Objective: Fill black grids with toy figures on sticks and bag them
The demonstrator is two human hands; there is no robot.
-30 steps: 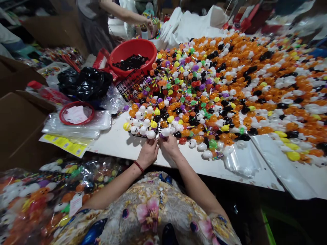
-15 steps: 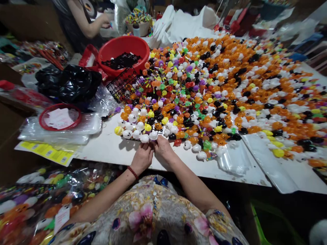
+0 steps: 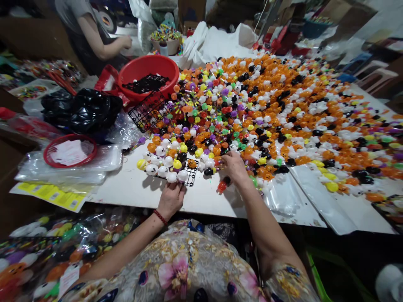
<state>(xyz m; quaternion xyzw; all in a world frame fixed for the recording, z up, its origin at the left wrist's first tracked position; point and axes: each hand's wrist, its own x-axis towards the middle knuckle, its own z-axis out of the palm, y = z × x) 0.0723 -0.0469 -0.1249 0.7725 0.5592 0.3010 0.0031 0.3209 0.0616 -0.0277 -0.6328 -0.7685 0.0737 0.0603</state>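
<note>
A black plastic grid (image 3: 191, 178) lies near the front edge of the white table, its right end bare. White ghost-face, yellow, orange and black toy heads (image 3: 163, 171) stand in rows over the rest of it. My left hand (image 3: 171, 200) is closed at the grid's near edge, just below a white head; its fingertips are partly hidden. My right hand (image 3: 234, 167) is at the near edge of the heap of small toys (image 3: 267, 105), fingers curled down; what they pinch, if anything, is hidden. Red and black pieces (image 3: 222, 186) lie just below that hand.
Left of the heap are a red tub (image 3: 149, 63) with black grids, another grid (image 3: 147, 111) leaning on it, a black bag (image 3: 85, 111) and a red basket (image 3: 71, 149) of paper slips. Clear plastic bags (image 3: 283, 195) lie at right. Another person (image 3: 91, 37) works behind.
My right hand has left the grid and moved right to the heap, uncovering the grid's bare end. My left hand stays at the grid. The whole view has shifted slightly.
</note>
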